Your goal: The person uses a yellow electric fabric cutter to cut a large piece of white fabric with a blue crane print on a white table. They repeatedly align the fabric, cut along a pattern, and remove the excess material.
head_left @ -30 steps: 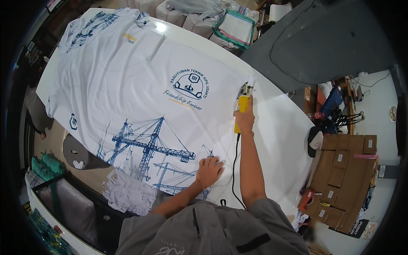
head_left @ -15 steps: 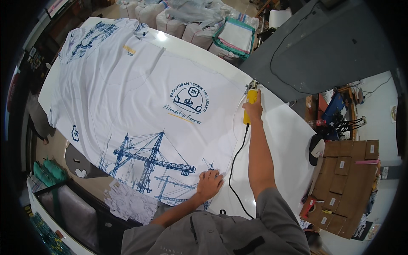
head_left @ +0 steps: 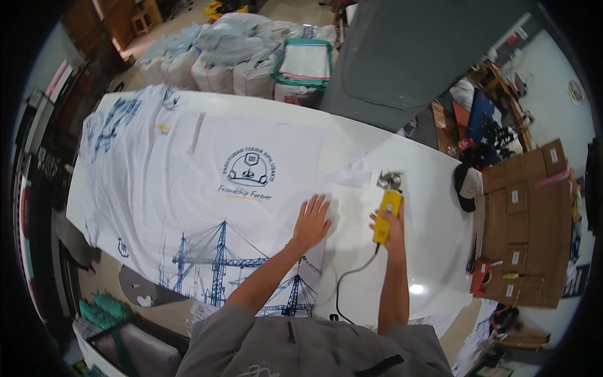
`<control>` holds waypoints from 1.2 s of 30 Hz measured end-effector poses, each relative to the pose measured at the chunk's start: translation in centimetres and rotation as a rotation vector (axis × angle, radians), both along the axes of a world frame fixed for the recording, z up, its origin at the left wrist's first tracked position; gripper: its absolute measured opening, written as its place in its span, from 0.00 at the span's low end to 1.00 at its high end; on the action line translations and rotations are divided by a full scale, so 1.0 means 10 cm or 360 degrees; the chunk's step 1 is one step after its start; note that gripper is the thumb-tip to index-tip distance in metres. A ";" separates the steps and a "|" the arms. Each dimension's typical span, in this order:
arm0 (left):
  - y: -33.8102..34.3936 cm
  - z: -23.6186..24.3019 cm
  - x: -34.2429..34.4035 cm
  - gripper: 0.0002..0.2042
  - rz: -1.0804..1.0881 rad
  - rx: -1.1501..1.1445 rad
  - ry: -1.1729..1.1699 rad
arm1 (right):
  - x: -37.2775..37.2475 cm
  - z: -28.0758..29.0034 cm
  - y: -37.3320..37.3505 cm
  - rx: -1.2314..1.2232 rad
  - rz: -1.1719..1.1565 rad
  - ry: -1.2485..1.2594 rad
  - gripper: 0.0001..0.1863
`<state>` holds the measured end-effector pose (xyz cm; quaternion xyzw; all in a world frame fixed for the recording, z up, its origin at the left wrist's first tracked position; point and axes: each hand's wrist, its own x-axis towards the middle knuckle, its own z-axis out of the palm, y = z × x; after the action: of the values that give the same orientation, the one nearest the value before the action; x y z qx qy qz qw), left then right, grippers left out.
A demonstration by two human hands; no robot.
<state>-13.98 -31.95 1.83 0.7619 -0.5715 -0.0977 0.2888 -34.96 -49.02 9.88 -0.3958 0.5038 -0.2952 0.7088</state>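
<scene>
left hand lies flat and outspread on the white printed fabric; right hand is curled round a yellow corded tool over the white desk

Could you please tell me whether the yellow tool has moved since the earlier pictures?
Yes: judged against the white table, the yellow tool in the right hand has come back from the far edge toward the near one.
</scene>
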 end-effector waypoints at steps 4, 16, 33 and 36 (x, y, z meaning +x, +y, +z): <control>-0.83 -0.29 -0.21 0.36 0.0045 0.0238 -0.0232 | -1.11 0.28 0.27 -0.0098 -0.0203 0.0170 0.58; 0.83 0.25 -2.45 0.16 -0.1986 0.0439 0.1089 | -2.77 0.36 0.21 -0.0285 -0.0506 0.0645 0.59; 0.74 -0.06 -1.23 0.33 0.0037 0.0589 -0.0283 | -2.92 -0.72 -0.46 -0.0586 -0.0343 0.0719 0.30; 0.58 -0.10 -1.33 0.33 -0.0025 0.0491 -0.0156 | -3.29 -0.88 -0.90 -0.0699 -0.0324 0.0958 0.35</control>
<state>-27.29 -26.16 0.86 0.7966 -0.5690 -0.1492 0.1393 -67.87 -58.02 1.11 -0.5552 0.6506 -0.3356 0.3948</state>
